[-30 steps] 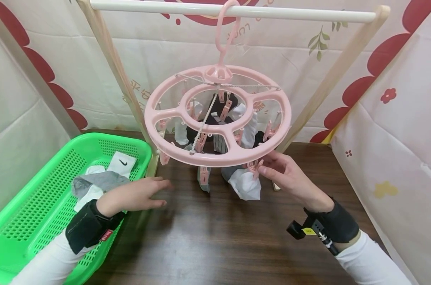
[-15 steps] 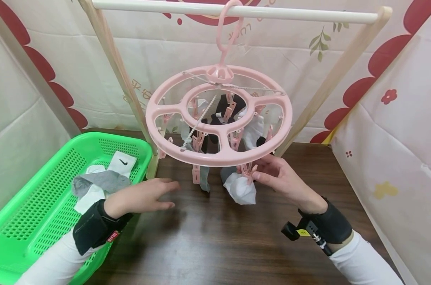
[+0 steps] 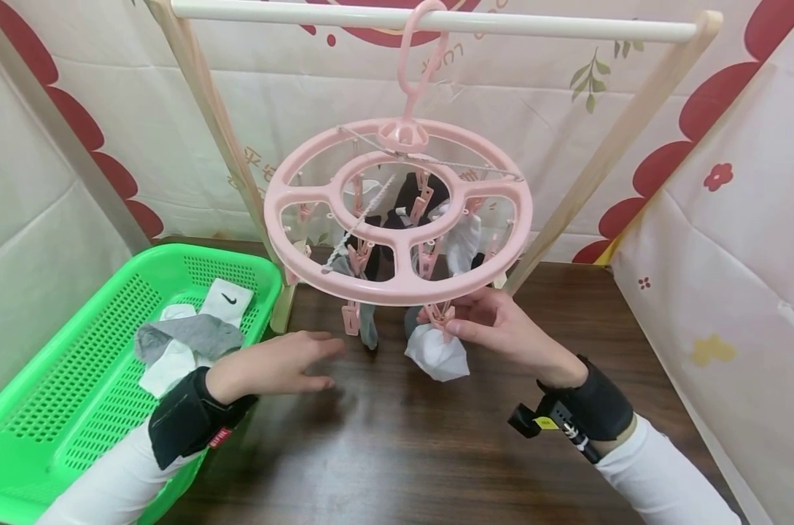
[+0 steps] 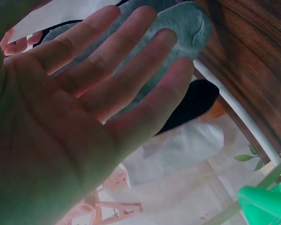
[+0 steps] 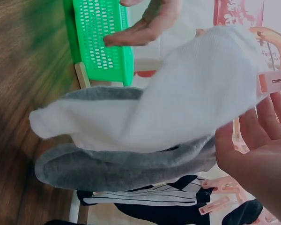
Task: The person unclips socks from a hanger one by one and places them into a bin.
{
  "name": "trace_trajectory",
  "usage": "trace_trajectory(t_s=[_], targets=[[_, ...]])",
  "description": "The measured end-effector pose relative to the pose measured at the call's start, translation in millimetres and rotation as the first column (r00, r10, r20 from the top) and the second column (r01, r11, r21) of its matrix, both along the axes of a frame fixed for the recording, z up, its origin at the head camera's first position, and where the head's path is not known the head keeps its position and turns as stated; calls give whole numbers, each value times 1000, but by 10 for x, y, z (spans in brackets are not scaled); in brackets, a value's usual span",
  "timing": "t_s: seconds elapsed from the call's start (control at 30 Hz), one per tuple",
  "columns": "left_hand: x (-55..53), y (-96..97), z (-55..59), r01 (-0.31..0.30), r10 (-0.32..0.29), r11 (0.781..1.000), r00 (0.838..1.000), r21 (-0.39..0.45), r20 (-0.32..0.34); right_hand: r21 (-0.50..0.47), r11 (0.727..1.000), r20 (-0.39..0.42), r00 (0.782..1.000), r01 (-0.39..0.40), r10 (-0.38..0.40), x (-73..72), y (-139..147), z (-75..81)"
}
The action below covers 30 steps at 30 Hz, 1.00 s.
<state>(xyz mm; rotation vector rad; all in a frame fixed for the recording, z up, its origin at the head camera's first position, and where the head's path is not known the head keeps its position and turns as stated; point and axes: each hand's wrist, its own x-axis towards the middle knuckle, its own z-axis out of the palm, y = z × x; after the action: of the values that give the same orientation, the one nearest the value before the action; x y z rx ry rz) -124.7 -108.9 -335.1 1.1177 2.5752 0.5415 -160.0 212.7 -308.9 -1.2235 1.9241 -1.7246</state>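
Note:
A round pink clip hanger (image 3: 397, 290) hangs with several socks clipped beneath it. At its front right, my right hand (image 3: 511, 339) pinches a pink clothes peg (image 3: 440, 318) between thumb and fingers. That peg bites the top of a white sock (image 3: 438, 356), which hangs down in front of a grey sock (image 5: 126, 166) in the right wrist view. My left hand (image 3: 275, 364) hovers past the basket's right side with its fingers spread and nothing in them. In the left wrist view, a grey-green sock (image 4: 189, 28) and a black sock (image 4: 199, 98) hang beyond its fingers.
The green basket (image 3: 239, 255) at left holds a grey sock (image 3: 206, 337) and white socks, one with a black swoosh (image 3: 229, 300). A white rail (image 3: 534, 25) on wooden legs carries the hanger above the dark wooden table (image 3: 383, 452). Printed fabric walls surround it.
My right hand has moved left with the peg and white sock, and the hanger has turned with them. My left hand has drifted a little right, away from the basket.

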Motion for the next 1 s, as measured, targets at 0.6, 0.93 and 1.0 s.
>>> trace_trajectory(t_s=[0.6,0.93,1.0], targets=[[-11,230,-41,-59,73,982,995,180,-71,-19,999,90,995,37,-35,68,-265,-46],[4,465,-43,-82,95,953,995,293,-30,-43,998,137,990,44,-37,126,-396,-62],[4,501,-51,-85,105,943,993,320,-47,-44,998,135,990,46,-40,133,-415,-70]])
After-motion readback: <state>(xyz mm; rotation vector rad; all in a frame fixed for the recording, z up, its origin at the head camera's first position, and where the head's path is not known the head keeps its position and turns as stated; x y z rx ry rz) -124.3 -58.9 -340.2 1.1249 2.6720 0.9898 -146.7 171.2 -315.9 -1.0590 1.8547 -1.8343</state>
